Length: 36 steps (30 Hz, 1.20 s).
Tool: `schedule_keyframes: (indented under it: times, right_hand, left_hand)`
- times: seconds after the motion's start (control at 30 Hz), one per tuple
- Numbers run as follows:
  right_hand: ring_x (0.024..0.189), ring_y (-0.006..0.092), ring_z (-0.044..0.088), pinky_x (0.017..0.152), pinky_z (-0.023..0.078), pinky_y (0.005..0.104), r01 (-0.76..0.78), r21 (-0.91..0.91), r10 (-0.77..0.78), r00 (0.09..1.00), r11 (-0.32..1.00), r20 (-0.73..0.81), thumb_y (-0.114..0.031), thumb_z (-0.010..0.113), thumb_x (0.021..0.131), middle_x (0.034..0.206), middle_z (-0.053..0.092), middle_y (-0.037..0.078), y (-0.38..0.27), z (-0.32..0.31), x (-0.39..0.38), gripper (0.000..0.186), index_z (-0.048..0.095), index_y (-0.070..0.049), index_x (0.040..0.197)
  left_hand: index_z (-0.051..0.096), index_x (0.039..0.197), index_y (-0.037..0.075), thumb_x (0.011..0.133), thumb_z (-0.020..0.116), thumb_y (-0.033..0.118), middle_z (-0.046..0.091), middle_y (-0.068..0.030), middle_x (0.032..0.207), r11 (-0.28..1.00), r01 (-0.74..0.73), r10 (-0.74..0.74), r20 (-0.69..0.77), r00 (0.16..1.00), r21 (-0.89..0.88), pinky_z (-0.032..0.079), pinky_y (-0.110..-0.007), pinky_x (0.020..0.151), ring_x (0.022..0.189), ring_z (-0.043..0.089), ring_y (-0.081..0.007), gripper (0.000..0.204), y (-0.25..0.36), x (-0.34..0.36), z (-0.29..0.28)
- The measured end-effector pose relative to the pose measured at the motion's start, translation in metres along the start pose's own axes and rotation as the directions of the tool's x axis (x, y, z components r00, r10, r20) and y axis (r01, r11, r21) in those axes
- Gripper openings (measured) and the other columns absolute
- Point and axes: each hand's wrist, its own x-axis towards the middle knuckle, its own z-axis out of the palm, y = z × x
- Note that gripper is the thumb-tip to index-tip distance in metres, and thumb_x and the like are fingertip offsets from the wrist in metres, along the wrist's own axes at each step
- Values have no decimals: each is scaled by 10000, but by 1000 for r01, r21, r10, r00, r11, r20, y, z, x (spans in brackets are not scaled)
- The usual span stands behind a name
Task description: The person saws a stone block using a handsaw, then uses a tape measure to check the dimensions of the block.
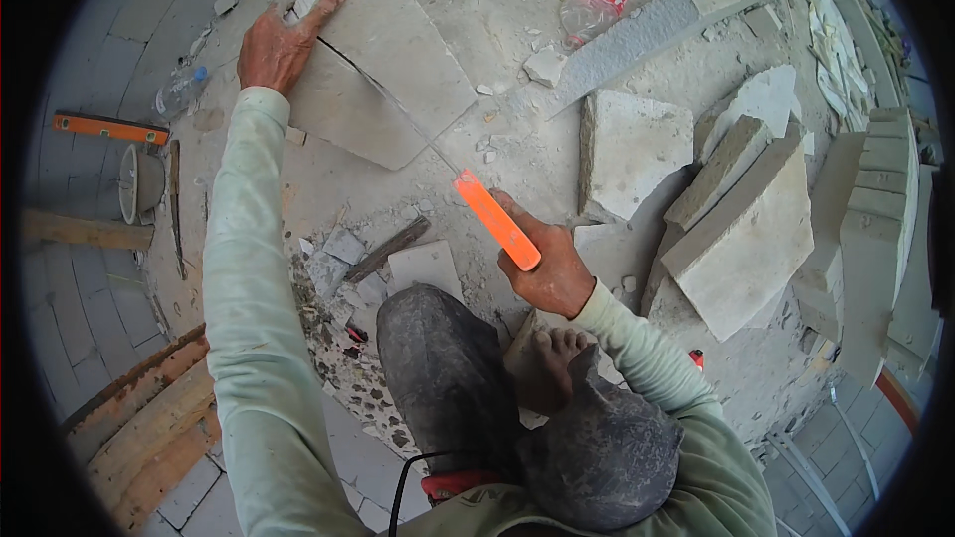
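Note:
A pale grey-white block (398, 50) lies flat on the dusty floor, with a dark, straight cut running across its face. My left hand (282, 45) grips the block's far left edge, its fingers reaching over the top near the cut. In my right hand (549, 261) is the orange handle of a handsaw (497, 220), fingers wrapped round it. The saw's thin blade runs from the handle up and left into the cut, seen nearly edge-on. How deep the blade sits in the block is hidden.
Broken block pieces (637, 151) lie and lean at the right. A plastic bottle (595, 2) with a red label lies beyond the block, near a long grey slab (637, 48). An orange spirit level (109, 127) and a bucket (142, 182) are at the left. Rubble surrounds a wooden stick (386, 249) near my knees.

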Motion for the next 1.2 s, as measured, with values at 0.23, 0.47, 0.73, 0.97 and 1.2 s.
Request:
schedule_keyframes:
  times: [0.23, 0.47, 0.73, 0.97, 1.2]
  right_hand:
    - [677, 255, 659, 720, 513, 278, -40, -30, 41, 999, 999, 35, 18, 551, 768, 961, 669, 213, 24, -28, -98, 672, 404, -7, 1423]
    - [652, 385, 635, 629, 497, 368, 125, 3, -125, 990, 992, -68, -8, 549, 759, 750, 606, 253, 17, 15, 5, 659, 399, 32, 1399]
    - [738, 427, 642, 682, 521, 451, 3, 24, -3, 1000, 1000, -26, -59, 584, 759, 782, 662, 205, 57, -18, -104, 652, 434, -51, 1394]
    - [649, 436, 613, 636, 510, 447, 61, 45, -59, 998, 997, -32, -58, 600, 746, 721, 620, 246, 35, 11, -1, 692, 400, -11, 1407]
    - [896, 333, 687, 796, 536, 338, 16, -13, -15, 999, 1000, 42, 23, 581, 726, 1144, 656, 176, 55, -17, -114, 757, 361, -33, 1448]
  left_hand:
    - [638, 1118, -96, 643, 585, 834, 663, -282, 1028, 974, 144, -107, 209, 972, -173, 469, -417, 915, 995, 642, -380, 1045, 5, 15, -20]
    - [623, 1194, -48, 647, 613, 807, 665, -259, 1067, 1000, 22, -22, 68, 997, -4, 455, -424, 938, 1022, 637, -369, 1015, -8, 5, -12]
    - [654, 1179, -6, 655, 604, 804, 677, -229, 1058, 999, 44, -40, 134, 990, -27, 460, -408, 916, 991, 641, -349, 965, 6, 10, -23]
    - [657, 1125, -45, 655, 591, 820, 675, -255, 1012, 999, 19, -18, -25, 1000, 40, 471, -409, 921, 995, 647, -358, 986, -9, 7, -4]
    - [627, 1107, -109, 647, 583, 833, 668, -277, 987, 999, 39, -39, 64, 997, -1, 497, -428, 888, 932, 663, -377, 1049, 5, 7, -25]
